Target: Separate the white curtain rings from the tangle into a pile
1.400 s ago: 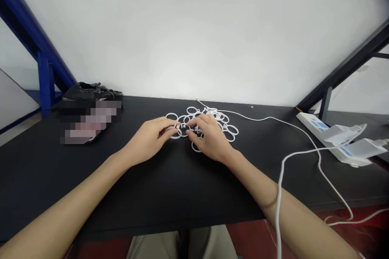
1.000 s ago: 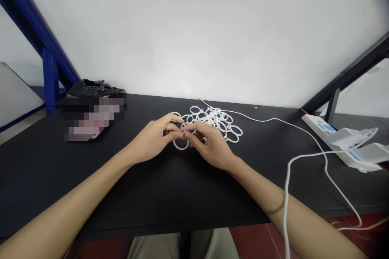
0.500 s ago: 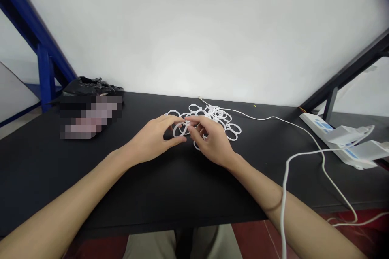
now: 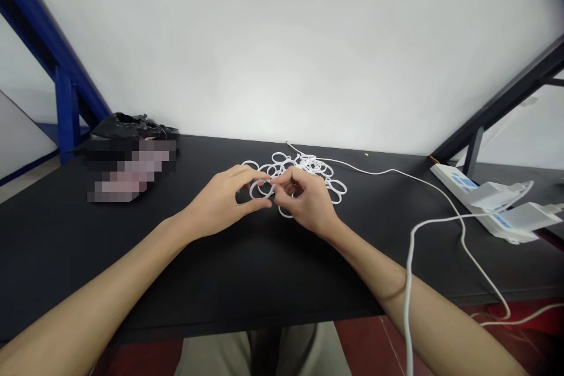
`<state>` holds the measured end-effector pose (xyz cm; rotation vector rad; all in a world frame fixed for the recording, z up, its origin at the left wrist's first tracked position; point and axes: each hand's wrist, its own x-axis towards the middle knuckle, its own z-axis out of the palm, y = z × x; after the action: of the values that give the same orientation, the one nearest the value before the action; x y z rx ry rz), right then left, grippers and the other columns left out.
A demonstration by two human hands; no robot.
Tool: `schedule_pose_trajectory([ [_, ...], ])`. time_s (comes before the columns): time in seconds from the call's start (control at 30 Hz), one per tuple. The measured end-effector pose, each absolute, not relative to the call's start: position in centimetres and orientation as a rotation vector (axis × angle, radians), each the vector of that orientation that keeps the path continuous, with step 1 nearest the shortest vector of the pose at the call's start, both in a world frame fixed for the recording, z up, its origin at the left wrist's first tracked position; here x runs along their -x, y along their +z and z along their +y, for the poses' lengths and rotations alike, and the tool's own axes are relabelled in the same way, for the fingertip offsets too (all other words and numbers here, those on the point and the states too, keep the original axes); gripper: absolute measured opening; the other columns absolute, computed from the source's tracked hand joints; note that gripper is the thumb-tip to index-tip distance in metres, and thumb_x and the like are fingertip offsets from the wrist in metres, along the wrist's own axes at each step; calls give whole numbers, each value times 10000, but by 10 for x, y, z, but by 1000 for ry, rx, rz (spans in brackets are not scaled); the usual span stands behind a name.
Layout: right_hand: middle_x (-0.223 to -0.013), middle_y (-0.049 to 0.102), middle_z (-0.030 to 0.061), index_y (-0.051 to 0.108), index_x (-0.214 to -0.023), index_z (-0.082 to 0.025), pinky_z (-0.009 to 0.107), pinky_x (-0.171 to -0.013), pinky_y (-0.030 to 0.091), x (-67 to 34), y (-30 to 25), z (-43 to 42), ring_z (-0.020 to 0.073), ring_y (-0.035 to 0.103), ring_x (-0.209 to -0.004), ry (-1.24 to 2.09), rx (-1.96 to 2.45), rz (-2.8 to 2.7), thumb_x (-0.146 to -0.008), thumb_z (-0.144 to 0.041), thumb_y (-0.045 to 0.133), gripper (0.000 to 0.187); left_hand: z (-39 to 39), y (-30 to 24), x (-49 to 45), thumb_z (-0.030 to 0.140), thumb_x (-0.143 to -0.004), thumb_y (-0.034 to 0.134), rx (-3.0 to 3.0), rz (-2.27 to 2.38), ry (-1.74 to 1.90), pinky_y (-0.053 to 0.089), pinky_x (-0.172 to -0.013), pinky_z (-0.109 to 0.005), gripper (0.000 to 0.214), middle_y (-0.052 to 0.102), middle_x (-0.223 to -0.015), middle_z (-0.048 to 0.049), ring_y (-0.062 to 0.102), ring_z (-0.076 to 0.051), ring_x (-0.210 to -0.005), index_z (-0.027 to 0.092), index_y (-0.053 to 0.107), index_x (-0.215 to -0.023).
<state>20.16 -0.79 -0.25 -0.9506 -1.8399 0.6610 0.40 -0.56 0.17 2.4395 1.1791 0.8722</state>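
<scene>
A heap of several white plastic rings (image 4: 321,173) lies on the black table (image 4: 247,270) near the back wall. My left hand (image 4: 220,202) and my right hand (image 4: 306,202) meet just in front of the heap. Both pinch the same white ring (image 4: 259,190), held a little above the table between thumbs and forefingers. My right hand's other fingers are curled and hide part of the heap.
A white cable (image 4: 440,217) runs from the heap to the right and hangs over my right forearm. A white power strip with adapters (image 4: 493,205) sits at the right. A black crumpled bag (image 4: 127,126) and a blurred patch lie at the left. A blue frame post (image 4: 64,120) stands far left.
My hands lifted one ring out of the heap and brought it toward me. Since then they have kept pinching it, shifting only slightly.
</scene>
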Motion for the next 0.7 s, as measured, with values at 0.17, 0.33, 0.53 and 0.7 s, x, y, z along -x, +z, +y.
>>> schedule_pose_trajectory([
  [0.17,-938,699,43,632,-1123,-205,322,-777,535,-203,-9,-4,161,632,-826,383,1000,-1995,-886,-206,589,241,4,-2,3,505,-863,591,-2385,1467,949,498,-798,-344,428,659,-1130,-42,598,-218,-917,242,586,-1200],
  [0.33,-1084,626,110,674,-1042,-193,450,-937,475,-207,-15,-2,265,517,-1044,-8,1070,-2263,-863,-253,640,193,28,-17,29,399,-904,466,-2346,2147,889,417,-955,-541,490,592,-1286,-178,471,-391,-1189,115,536,-1297],
  [0.53,-1095,587,109,676,-853,-194,417,-904,466,-211,-20,3,249,480,-1010,-108,1088,-2325,-888,-152,580,110,28,-18,33,381,-914,437,-2416,2045,890,391,-993,-548,456,559,-1334,-142,424,-374,-1236,171,543,-1304],
  [0.7,-1109,536,101,656,-945,-199,367,-841,458,-209,-14,2,202,497,-938,-42,1080,-2321,-937,-162,499,161,10,-13,7,519,-896,521,-2606,1376,864,418,-1032,-440,516,568,-1323,-73,494,-265,-1185,232,515,-1326],
])
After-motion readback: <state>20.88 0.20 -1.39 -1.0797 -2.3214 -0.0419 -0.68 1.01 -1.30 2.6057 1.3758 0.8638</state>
